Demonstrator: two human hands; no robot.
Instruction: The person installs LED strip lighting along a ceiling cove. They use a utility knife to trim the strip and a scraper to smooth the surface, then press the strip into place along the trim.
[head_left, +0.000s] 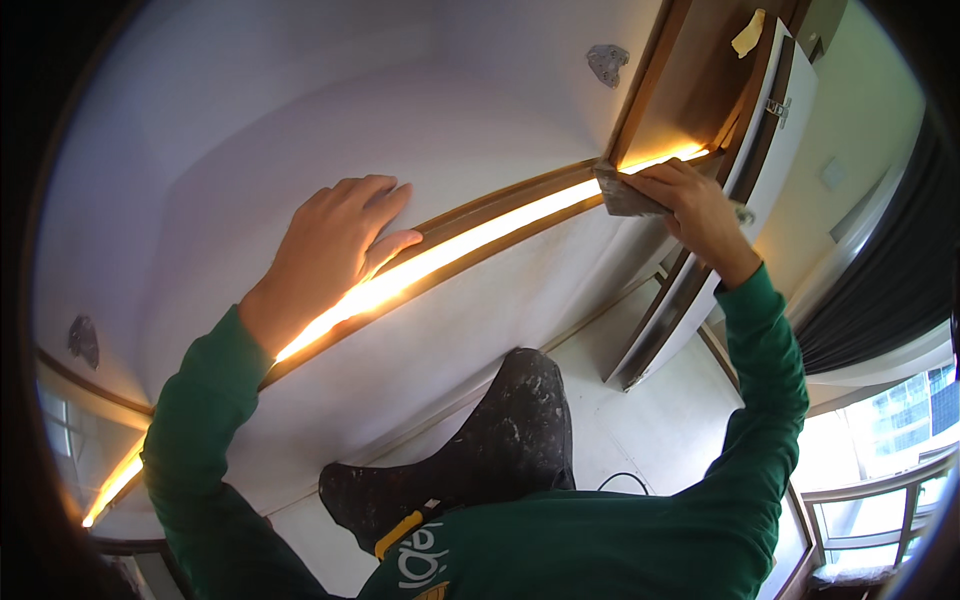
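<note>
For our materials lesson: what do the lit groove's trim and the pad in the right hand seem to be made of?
Trim: probably wood or wood-look laminate, brown with a satin sheen beside the glowing strip. Pad under the right hand: likely abrasive sponge or sandpaper block, dull grey and dusty; cannot be certain.

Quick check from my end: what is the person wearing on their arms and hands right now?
Both arms are covered by long green sleeves that end at the wrists with snug cuffs. The left hand and right hand are bare, with no gloves, and no rings or watch can be seen. The same green top shows pale lettering near the lower edge. No cables or straps run along either arm.
</note>
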